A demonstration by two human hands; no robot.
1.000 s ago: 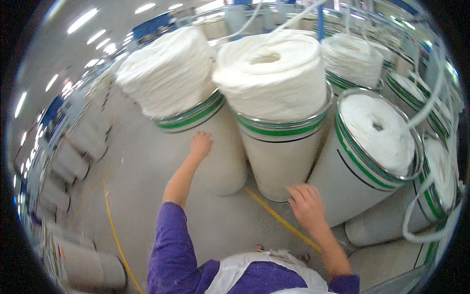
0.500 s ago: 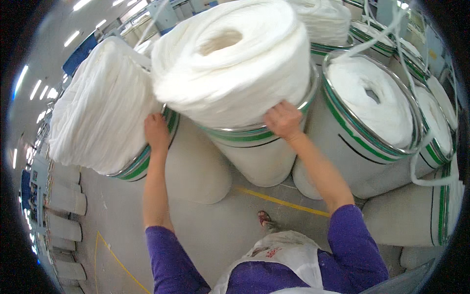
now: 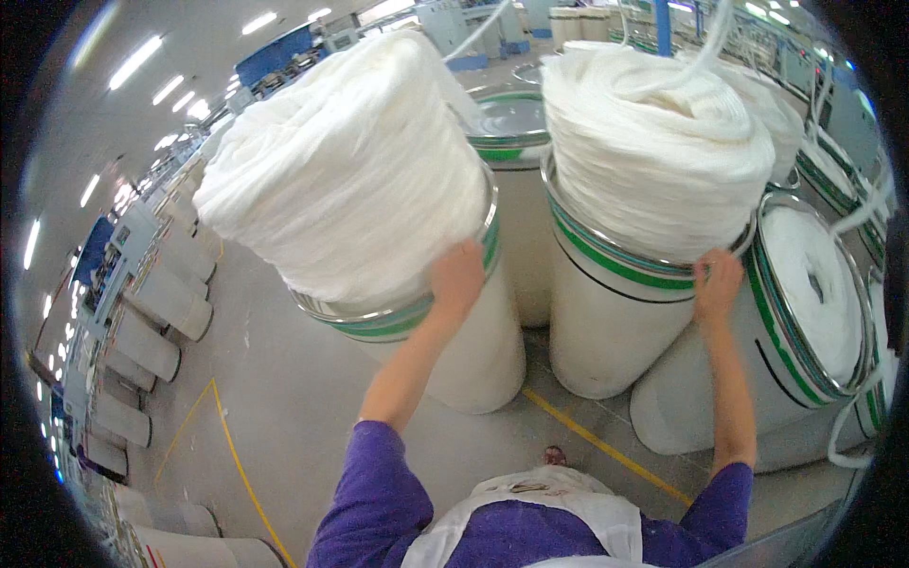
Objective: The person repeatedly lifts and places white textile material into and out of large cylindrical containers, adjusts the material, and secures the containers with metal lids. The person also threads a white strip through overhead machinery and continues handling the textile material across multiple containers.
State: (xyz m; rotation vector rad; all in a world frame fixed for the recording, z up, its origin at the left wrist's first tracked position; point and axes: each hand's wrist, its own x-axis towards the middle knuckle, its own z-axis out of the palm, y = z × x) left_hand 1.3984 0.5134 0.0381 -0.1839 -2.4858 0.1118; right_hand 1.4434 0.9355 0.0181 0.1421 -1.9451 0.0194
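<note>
Two tall off-white sliver cans with green bands and metal rims stand before me, each heaped with coiled white sliver above its rim. On the left can (image 3: 476, 364), the sliver (image 3: 346, 170) leans out to the left, and my left hand (image 3: 457, 276) is closed over the can's right front rim, against the sliver. My right hand (image 3: 717, 281) grips the right front rim of the right can (image 3: 606, 312), just below its sliver coil (image 3: 658, 156). The fingertips of both hands are partly hidden behind the rims.
Between the two cans, farther back, stands another can (image 3: 516, 123). A filled can (image 3: 814, 284) tilts in the picture at right, with loose sliver strands (image 3: 852, 412) around it. Rows of cans (image 3: 142, 360) line the left. Yellow lines (image 3: 606, 450) mark the floor.
The scene has shifted to the right in the picture. A gap now shows between the two cans, with the can behind them visible. Both hands remain at the rims.
</note>
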